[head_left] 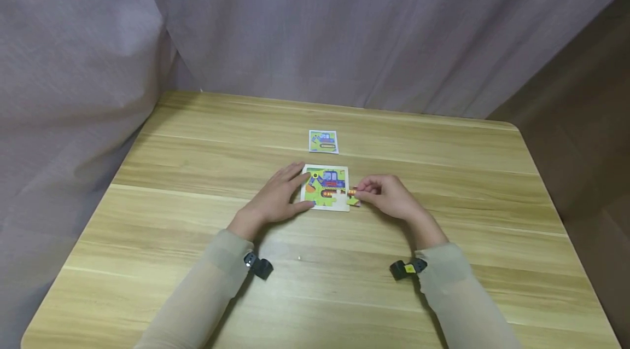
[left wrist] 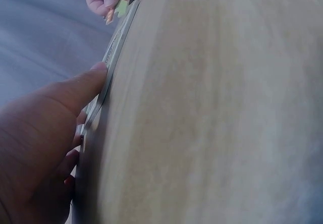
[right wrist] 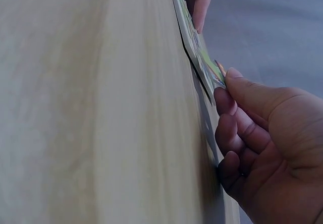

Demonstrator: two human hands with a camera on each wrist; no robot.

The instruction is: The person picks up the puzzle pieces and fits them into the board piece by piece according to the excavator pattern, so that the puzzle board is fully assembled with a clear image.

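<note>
Right now I am looking down past two pale sleeves toward the middle of the wooden worktop [head_left: 197, 283], where both hands are working at a small puzzle board [head_left: 325, 188]. My left hand [head_left: 275, 198] is lying flat with straight, relaxed fingers, pressing against the board's left edge and steadying it; the left wrist view is showing the thumb [left wrist: 93, 80] touching that edge. My right hand [head_left: 391, 196] is pinching a loose puzzle piece [head_left: 353, 196] between thumb and fingertips, holding it at the board's right edge, near its lower right corner. I am judging this as the fitting step: the excavator picture is looking mostly filled, and the piece is not yet seated. Next, I think, it is needing to be lined up with its gap and lowered flat. Farther off, toward the worktop's far edge, a small reference card [head_left: 323, 141] is lying apart from the board.
</note>
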